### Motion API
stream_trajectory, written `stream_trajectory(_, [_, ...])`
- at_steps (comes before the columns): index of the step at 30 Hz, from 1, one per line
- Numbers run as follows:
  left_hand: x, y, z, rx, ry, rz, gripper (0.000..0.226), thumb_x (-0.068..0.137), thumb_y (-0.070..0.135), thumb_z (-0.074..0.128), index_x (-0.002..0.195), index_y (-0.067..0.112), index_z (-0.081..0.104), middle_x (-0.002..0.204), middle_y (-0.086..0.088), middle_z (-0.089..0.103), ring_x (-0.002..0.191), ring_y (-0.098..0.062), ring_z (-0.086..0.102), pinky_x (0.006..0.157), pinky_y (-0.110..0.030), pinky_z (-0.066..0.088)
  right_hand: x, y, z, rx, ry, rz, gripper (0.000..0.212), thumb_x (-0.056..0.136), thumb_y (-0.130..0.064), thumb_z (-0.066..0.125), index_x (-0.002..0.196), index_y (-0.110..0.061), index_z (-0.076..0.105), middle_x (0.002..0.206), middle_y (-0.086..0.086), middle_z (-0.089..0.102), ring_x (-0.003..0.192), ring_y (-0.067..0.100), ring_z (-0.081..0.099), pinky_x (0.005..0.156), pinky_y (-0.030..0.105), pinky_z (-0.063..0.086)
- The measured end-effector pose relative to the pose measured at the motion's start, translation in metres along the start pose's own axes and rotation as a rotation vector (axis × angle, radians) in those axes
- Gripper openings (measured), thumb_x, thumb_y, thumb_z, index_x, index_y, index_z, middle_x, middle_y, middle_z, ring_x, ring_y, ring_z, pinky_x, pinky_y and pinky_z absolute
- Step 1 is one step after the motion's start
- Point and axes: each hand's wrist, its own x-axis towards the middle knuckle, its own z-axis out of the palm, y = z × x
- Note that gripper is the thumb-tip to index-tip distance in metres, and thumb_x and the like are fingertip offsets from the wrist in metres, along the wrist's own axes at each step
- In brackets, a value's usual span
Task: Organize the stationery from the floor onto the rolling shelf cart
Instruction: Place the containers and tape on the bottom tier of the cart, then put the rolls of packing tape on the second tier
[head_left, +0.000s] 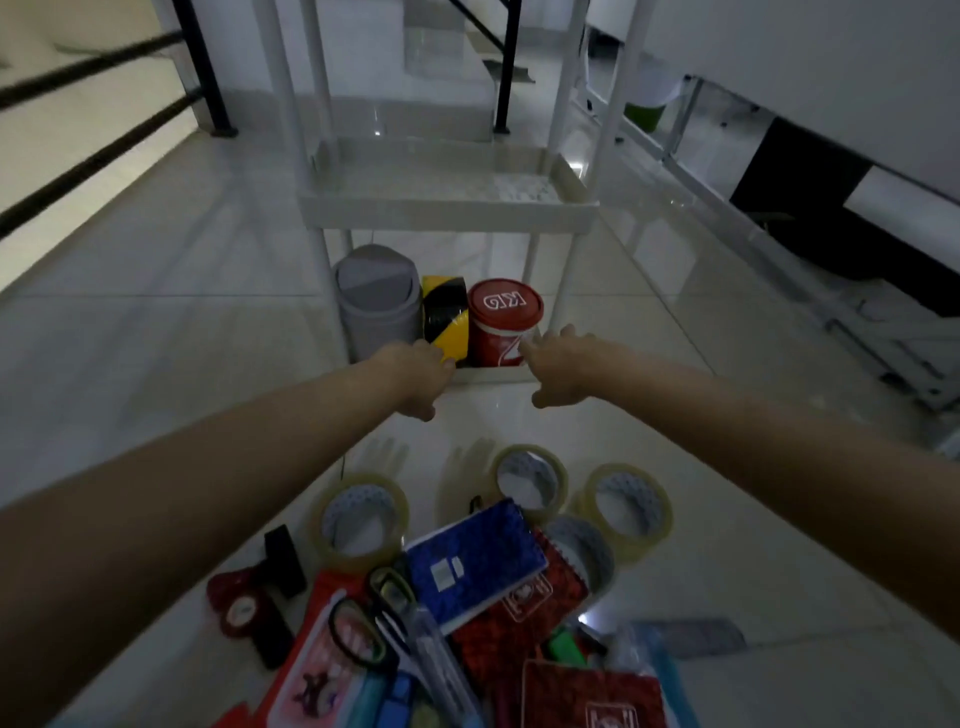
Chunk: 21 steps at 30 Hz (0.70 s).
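Below, I note "KG" on the red tub (505, 323) my spread-fingered right hand (562, 370) touches; left hand (415, 375) grips striped tape (445, 318); glossy tiled floor (156, 332).

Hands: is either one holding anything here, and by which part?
Left hand touches the yellow-black tape roll's lower edge; a grip cannot be told. Right hand rests against the red can, fingers straight.
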Motion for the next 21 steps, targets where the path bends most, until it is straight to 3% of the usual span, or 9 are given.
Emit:
stream_trajectory(3, [-0.016,0.018,0.016,0.040,-0.046,0.107,0.067,0.097,0.036,0.042,0.148,0.006,0.012,0.150,-0.016,0.024,0.136,-0.029,0.031,0.106,-0.038,0.036,-0.028,-0.012,0.020,-0.064,0.003,-0.169,0.065,0.091,-0.035,0.053,0.144,-0.011,0.022,0.142,0.017,0.036,0.129,0.034,0.038,0.104,0.046,0.038])
stream_trajectory(6, [-0.032,0.030,0.045,0.057,-0.107,0.169,0.064,0.097,0.036,0.042,0.147,0.007,0.015,0.147,-0.016,0.028,0.133,-0.030,0.034,0.103,-0.038,0.036,-0.051,-0.016,0.047,-0.044,-0.139,-0.272,0.065,0.091,-0.034,0.052,0.145,-0.016,0.020,0.136,0.014,0.042,0.123,0.030,0.044,0.097,0.039,0.041])
stream_trajectory(8, [-0.040,0.029,0.067,0.026,-0.150,0.143,0.063,0.095,0.035,0.044,0.146,0.008,0.019,0.146,-0.015,0.030,0.132,-0.029,0.035,0.102,-0.037,0.036,-0.062,-0.010,0.065,-0.052,-0.234,-0.253,0.064,0.092,-0.032,0.051,0.145,-0.015,0.020,0.134,0.015,0.045,0.120,0.030,0.047,0.093,0.037,0.042])
stream_trajectory(12, [-0.050,0.026,0.105,-0.025,-0.285,0.113,0.052,0.094,0.034,0.047,0.138,0.007,0.037,0.142,-0.014,0.040,0.130,-0.028,0.041,0.106,-0.034,0.035,-0.064,0.018,0.095,-0.022,-0.329,-0.130,0.054,0.095,-0.018,0.046,0.144,-0.009,0.025,0.144,0.015,0.037,0.128,0.029,0.042,0.102,0.036,0.039])
stream_trajectory(14, [-0.056,0.034,0.119,0.007,-0.351,0.121,0.046,0.098,0.033,0.039,0.134,0.005,0.042,0.142,-0.016,0.042,0.133,-0.034,0.034,0.110,-0.037,0.027,-0.063,0.029,0.110,0.030,-0.367,-0.064,0.061,0.096,-0.016,0.044,0.148,-0.009,0.014,0.151,0.015,0.026,0.135,0.028,0.035,0.106,0.036,0.033])
stream_trajectory(17, [-0.063,0.050,0.127,0.079,-0.322,0.064,0.046,0.099,0.026,0.035,0.141,0.006,0.034,0.147,-0.020,0.030,0.139,-0.043,0.015,0.113,-0.044,0.021,-0.062,0.031,0.140,-0.031,-0.397,0.000,0.065,0.095,-0.009,0.042,0.149,-0.009,0.005,0.154,0.015,0.018,0.139,0.029,0.027,0.110,0.043,0.028])
stream_trajectory(21, [-0.053,0.056,0.130,0.022,-0.243,0.055,0.051,0.100,0.017,0.034,0.147,0.000,0.020,0.154,-0.020,0.020,0.144,-0.034,0.014,0.118,-0.041,0.008,-0.052,0.017,0.175,0.032,-0.401,-0.003,0.060,0.093,-0.007,0.046,0.145,-0.002,0.016,0.140,0.019,0.041,0.125,0.030,0.046,0.101,0.040,0.042])
